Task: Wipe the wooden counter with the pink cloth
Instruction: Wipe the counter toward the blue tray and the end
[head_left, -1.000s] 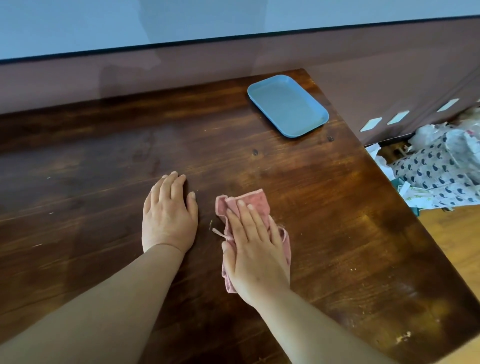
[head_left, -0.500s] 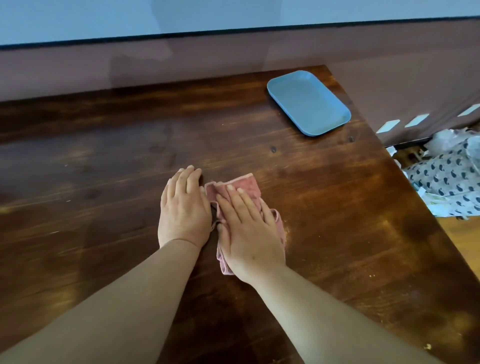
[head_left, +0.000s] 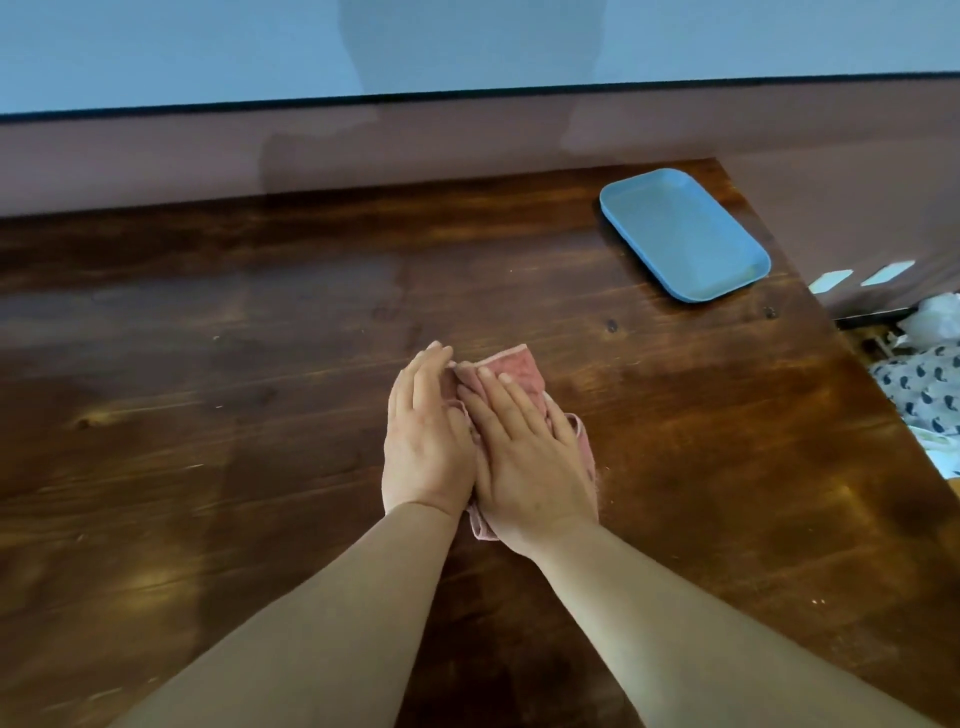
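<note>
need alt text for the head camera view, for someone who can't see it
A right hand presses a pink cloth flat on a dark wooden counter, with the left hand flat beside it, touching. A blue tray sits at the far right corner.

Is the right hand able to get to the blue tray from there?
Probably yes. The right hand lies flat on the pink cloth, and only bare wooden counter lies between it and the blue tray at the far right corner.

Pale blue wall (head_left: 208, 47) above mauve band (head_left: 156, 156); patterned fabric (head_left: 924, 395) lower right.
</note>
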